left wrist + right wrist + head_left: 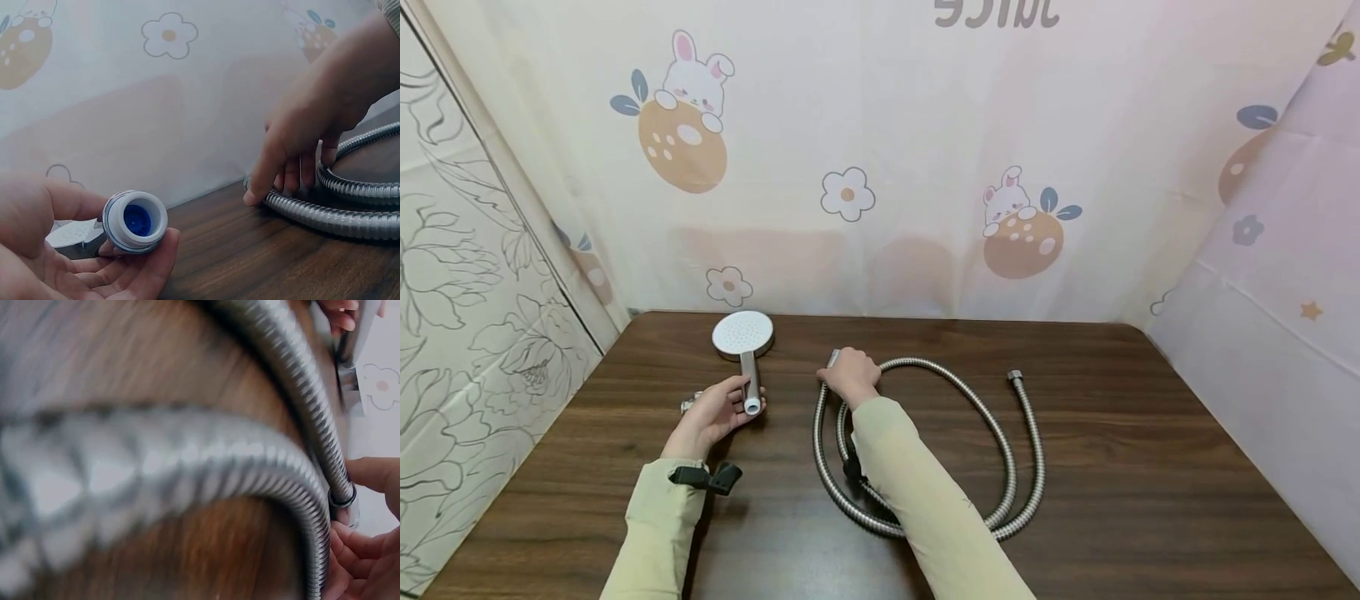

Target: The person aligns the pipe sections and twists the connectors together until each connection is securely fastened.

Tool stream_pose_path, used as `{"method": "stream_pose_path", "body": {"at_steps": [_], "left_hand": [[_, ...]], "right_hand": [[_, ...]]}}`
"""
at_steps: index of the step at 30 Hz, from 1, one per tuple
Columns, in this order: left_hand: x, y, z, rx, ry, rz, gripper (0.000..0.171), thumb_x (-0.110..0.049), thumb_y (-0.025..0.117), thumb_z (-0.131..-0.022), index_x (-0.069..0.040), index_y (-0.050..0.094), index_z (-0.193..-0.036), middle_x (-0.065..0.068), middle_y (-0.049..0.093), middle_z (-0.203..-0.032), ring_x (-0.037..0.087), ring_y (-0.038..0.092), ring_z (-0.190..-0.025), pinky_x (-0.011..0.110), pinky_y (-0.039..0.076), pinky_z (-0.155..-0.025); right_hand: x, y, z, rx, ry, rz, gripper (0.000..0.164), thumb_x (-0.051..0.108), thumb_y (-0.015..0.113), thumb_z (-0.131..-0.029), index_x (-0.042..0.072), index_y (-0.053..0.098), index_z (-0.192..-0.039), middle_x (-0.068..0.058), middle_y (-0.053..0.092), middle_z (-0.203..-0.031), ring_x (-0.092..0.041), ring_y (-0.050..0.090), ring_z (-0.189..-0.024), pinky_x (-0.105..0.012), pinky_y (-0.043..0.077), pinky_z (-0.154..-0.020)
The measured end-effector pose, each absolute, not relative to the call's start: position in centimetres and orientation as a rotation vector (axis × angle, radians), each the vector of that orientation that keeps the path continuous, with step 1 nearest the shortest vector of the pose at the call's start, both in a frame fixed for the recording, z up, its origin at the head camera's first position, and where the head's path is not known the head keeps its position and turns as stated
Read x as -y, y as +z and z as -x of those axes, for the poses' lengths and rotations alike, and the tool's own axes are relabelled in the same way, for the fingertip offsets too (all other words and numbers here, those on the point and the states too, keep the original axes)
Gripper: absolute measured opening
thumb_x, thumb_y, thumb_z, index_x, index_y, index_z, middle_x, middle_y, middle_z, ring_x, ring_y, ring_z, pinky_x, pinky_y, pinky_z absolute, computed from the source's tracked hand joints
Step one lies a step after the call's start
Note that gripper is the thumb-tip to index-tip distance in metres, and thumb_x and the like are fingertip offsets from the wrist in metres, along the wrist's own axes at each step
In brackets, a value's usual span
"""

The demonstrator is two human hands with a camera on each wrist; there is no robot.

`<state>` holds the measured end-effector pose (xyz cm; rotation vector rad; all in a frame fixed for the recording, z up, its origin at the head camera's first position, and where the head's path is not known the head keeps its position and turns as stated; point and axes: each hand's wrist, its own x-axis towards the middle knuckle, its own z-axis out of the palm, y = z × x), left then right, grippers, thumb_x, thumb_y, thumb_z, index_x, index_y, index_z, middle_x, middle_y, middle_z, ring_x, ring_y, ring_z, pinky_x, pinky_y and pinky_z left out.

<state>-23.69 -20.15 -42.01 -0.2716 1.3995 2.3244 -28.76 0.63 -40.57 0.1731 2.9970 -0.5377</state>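
Note:
A shower head [742, 333] with a white round face and grey handle points away from me at the left. My left hand [711, 412] holds its handle between thumb and fingers. In the left wrist view, the open handle end [135, 222] shows a white threaded ring and a blue inside. My right hand [852, 375] pinches one end of a coiled metal shower hose [1009, 467]. The right wrist view shows thumb and fingers around the hose's end fitting [342, 497]. The hose's other end [1015, 377] lies on the table, right of the coil.
A small shiny metal piece [688, 402] lies left of my left hand, partly hidden by it. The brown wooden table [1150, 467] meets a printed curtain [910, 275] at its back edge. A flower-patterned panel [467, 333] stands at the left.

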Motion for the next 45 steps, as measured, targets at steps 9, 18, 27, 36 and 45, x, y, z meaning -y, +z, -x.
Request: {"method": "stream_pose_path", "body": {"at_steps": [9,18,27,36,45], "left_hand": [[20.0,-41.9,24.1,-1.447,2.314,0.266,0.056,-0.017,0.037,-0.098,0.002,0.006,-0.141,0.003,0.061,-0.085,0.015,0.062,-0.077,0.026,0.051,-0.072],[19.9,-41.8,24.3,-1.428,2.331,0.253,0.051,-0.016,0.040,-0.097,0.002,0.016,-0.138,0.002,0.062,-0.084,0.014,0.062,-0.077,0.025,0.051,-0.072],[19.8,-42.0,24.7,-1.372,2.346,0.252,0.054,-0.016,0.041,-0.097,0.001,0.012,-0.139,0.004,0.061,-0.086,0.015,0.062,-0.079,0.026,0.051,-0.075],[19.6,-41.7,24.8,-1.278,2.387,0.239,0.044,-0.013,0.040,-0.097,0.002,0.019,-0.133,0.005,0.062,-0.087,0.016,0.063,-0.080,0.026,0.051,-0.076],[19.5,-41.9,24.6,-1.211,2.422,0.277,0.026,-0.013,0.042,-0.096,-0.003,0.033,-0.118,0.006,0.060,-0.088,0.016,0.062,-0.081,0.027,0.051,-0.076]], "right_hand": [[-1.1,-39.5,28.5,-2.856,-0.835,-0.199,0.028,0.037,0.062,-0.083,0.012,0.057,-0.072,-0.003,0.052,-0.064,-0.018,0.048,-0.054,-0.030,0.034,-0.046],[-1.5,-39.3,28.9,-2.768,-1.033,-0.217,0.026,0.033,0.067,-0.080,0.009,0.057,-0.073,-0.003,0.052,-0.066,-0.017,0.045,-0.056,-0.029,0.034,-0.048],[-1.9,-40.0,30.1,-2.580,-1.403,-0.213,0.024,0.021,0.074,-0.075,0.001,0.063,-0.078,-0.011,0.062,-0.076,-0.018,0.058,-0.060,-0.028,0.048,-0.054],[-1.8,-39.9,29.9,-2.053,-1.936,-0.085,0.041,0.001,0.060,-0.085,-0.012,0.044,-0.120,-0.026,0.058,-0.107,-0.025,0.067,-0.081,-0.035,0.054,-0.075],[-1.8,-39.3,28.8,-1.857,-2.038,-0.091,0.039,0.003,0.058,-0.087,-0.007,0.042,-0.122,-0.027,0.057,-0.111,-0.018,0.065,-0.076,-0.037,0.052,-0.080]]}}
